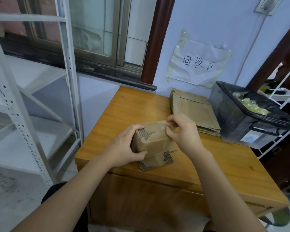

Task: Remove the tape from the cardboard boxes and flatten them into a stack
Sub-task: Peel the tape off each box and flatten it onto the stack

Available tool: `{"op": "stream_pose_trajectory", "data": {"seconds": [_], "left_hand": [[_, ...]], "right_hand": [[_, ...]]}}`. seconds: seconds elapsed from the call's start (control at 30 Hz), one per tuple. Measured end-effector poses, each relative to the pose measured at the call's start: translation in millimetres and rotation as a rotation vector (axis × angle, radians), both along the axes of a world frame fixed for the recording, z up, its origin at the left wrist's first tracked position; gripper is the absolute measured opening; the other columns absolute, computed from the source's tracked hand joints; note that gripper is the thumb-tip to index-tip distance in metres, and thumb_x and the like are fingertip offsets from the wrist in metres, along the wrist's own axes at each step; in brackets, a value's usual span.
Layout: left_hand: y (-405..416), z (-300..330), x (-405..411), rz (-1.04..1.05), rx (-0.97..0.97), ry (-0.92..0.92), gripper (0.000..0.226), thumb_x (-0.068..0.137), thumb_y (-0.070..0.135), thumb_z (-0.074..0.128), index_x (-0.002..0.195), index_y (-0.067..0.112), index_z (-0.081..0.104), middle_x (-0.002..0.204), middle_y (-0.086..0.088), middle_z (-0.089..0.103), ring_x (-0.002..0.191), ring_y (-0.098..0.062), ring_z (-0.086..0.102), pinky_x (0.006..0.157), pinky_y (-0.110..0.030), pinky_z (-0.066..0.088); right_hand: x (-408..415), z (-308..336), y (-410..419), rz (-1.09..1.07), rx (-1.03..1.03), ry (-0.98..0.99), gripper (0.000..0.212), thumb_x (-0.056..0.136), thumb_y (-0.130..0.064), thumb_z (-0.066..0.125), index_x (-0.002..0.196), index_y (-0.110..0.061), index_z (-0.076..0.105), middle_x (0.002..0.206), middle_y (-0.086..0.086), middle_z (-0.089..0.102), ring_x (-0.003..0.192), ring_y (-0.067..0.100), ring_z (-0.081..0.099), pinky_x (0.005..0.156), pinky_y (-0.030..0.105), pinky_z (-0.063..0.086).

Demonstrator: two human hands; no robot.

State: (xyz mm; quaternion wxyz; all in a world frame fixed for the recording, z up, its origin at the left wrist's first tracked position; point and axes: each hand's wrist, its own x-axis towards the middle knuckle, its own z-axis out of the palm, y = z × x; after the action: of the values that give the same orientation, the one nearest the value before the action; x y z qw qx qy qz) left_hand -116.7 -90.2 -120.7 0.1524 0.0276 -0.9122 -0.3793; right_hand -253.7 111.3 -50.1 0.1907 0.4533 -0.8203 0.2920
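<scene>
Near the front left corner of the wooden table I see the cardboard box caught between both hands. My left hand grips its left end, fingers curled over the top edge and thumb pressed against the near face. My right hand sits at the box's far right corner, fingertips drawn together in a pinch on a strip of clear tape — the tape is pale and hard to trace beyond that.

The box is small and brown, its skin torn in patches so the ribbed inner layer shows along the top left and on a loose flap that lies on the table beneath it, close to the front edge.

Behind the right hand, well apart from the box, a stack of flattened cardboard lies against the wall, just beside a bin lined with a black bag. Bare tabletop stretches to the right of the box and behind it — on the left, the table edge runs close to a white metal shelf.
</scene>
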Motion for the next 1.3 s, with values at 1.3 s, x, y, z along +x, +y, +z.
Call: {"op": "stream_pose_trajectory", "data": {"seconds": [1.3], "left_hand": [[10, 51, -18, 0.128, -0.485, -0.084, 0.091, 0.075, 0.066, 0.067, 0.151, 0.030, 0.035, 0.165, 0.009, 0.017, 0.154, -0.018, 0.013, 0.126, -0.047, 0.014]], "right_hand": [[11, -13, 28, -0.057, -0.265, -0.675, 0.069, 0.081, -0.020, 0.085, 0.142, -0.026, 0.053, 0.135, -0.011, 0.058, 0.119, 0.008, 0.061, 0.099, 0.032, 0.056]]}}
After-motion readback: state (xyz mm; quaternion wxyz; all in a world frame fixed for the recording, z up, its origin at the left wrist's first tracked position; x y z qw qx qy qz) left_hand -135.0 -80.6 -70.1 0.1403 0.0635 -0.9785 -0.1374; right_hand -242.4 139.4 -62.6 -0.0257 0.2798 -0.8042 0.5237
